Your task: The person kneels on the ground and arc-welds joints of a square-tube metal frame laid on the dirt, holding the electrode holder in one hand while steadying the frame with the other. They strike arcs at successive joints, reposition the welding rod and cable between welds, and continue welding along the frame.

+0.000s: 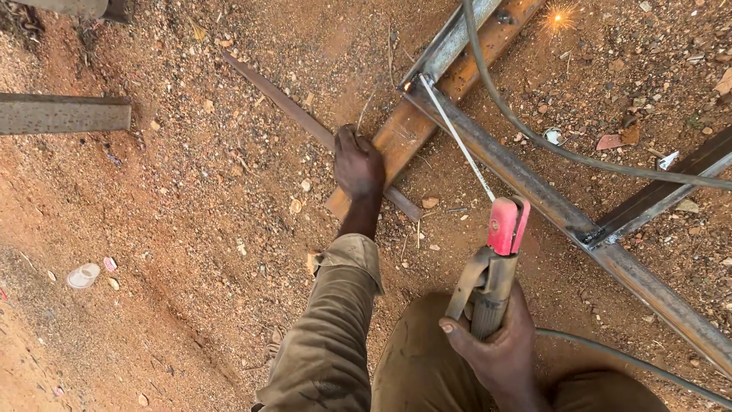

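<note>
- Well off to the left of the fingers, a flat grey steel bar (65, 114) lies on the red gravel ground (191, 229); a small clear plastic lid (82, 275) sits nearer the lower left.
- Left hand (358, 166): fingers curled down and pressing on the rusty orange steel section (396, 141); a thin dark flat strip (282, 99) passes under them, running up-left.
- Right hand (496, 343): fingers closed around the handle of the electrode holder (496, 259), with its red jaw beyond the fingertips.
- White welding rod (457, 137): clamped in that jaw, slanting up-left; its tip meets the joint of the steel frame (534, 183) just beyond the left fingers.
- Right of both hands, a grey cable (564, 149) crosses the frame; a spark (559, 17) glows at the top.
</note>
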